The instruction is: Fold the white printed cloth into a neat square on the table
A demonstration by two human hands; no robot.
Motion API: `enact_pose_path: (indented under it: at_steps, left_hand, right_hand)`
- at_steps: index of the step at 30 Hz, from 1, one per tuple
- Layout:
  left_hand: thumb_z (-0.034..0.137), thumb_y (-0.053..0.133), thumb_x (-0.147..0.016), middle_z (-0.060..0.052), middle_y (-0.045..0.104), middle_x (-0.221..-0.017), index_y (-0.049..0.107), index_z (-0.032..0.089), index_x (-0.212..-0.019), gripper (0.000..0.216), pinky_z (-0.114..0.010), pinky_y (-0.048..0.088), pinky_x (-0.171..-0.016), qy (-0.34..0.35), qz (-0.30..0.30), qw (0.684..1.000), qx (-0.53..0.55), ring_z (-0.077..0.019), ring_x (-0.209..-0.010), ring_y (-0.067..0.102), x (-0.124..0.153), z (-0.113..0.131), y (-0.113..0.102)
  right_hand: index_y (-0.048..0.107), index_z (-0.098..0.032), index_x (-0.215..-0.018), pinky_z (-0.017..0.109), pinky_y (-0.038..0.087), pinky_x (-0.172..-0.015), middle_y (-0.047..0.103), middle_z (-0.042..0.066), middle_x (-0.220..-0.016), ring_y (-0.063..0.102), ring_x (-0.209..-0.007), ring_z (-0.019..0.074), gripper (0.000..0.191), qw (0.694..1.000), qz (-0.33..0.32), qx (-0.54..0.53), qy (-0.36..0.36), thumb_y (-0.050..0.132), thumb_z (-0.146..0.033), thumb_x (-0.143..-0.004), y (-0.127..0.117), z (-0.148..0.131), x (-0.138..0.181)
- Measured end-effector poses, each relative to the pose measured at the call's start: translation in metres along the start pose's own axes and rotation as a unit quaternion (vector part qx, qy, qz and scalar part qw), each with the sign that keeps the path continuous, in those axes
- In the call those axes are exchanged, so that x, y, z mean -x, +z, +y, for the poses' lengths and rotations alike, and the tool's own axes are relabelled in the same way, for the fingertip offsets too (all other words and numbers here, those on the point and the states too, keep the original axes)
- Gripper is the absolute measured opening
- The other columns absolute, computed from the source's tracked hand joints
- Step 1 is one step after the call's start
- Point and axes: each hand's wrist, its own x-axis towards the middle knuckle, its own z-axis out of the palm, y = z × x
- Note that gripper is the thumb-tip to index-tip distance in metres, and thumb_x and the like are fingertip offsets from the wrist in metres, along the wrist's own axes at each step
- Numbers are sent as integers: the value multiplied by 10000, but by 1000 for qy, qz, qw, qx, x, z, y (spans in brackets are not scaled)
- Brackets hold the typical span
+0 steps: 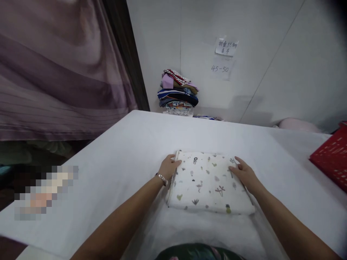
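Observation:
A folded white cloth [207, 182] with small printed plants, birds and animals lies flat on the white table near its front edge. My left hand [168, 167], with a silver bracelet at the wrist, grips the cloth's left edge, thumb on top. At the opposite edge, my right hand [245, 174] holds the upper right part, its thumb on the print and its index finger by the corner. The fingers beneath the edges are partly hidden.
The white table [114, 169] spreads around the cloth. A red perforated basket [330, 157] stands at the right edge. Behind the table rises a stack of folded fabrics [179, 92]. A purple curtain [62, 72] hangs at left. A pixelated patch covers part of the left side.

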Motion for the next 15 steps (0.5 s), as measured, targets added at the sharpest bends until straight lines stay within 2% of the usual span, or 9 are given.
enact_pose_path:
  at_steps: [4,8,10,12,15]
  left_hand:
    - [328,610,-701,18,578,-692,512,175,-1120,456,-229,409,-528,44,-5,999,19,-113,-562,531,7,-14,1]
    - [317,605,-699,-3,591,-714,522,153,-1102,443,-244,416,-570,22,-23,998,-59,-135,-614,555,4,-23,-5]
    - [366,595,-711,-16,605,-742,521,163,-1120,463,-265,417,-610,38,-38,991,-125,-158,-658,568,-2,-20,-9]
    - [446,578,-719,-44,620,-854,504,170,-1160,525,-293,420,-665,62,-35,980,-185,-185,-727,579,-8,-15,-13]
    - [477,550,-739,-84,542,-1158,465,188,-1219,567,-314,419,-777,130,-16,963,-234,-215,-922,560,-17,-4,-14]
  right_hand:
    - [442,-204,-1314,310,476,-792,623,57,-1030,594,-915,210,690,998,27,-10,-50,609,-443,-688,5,12,0]
    - [434,-196,-1322,327,462,-811,636,60,-1004,596,-906,214,656,994,3,104,-45,555,-429,-721,5,26,-5]
    - [389,-218,-1351,350,452,-827,630,60,-1015,591,-920,222,658,984,-10,171,-56,529,-421,-741,3,28,-9]
    - [353,-218,-1371,385,434,-861,591,85,-1120,556,-1007,248,659,968,-14,235,-90,510,-404,-759,2,25,-14]
    - [379,-190,-1350,429,357,-965,448,106,-1325,404,-1207,275,593,934,-1,289,-208,476,-355,-789,3,12,-22]
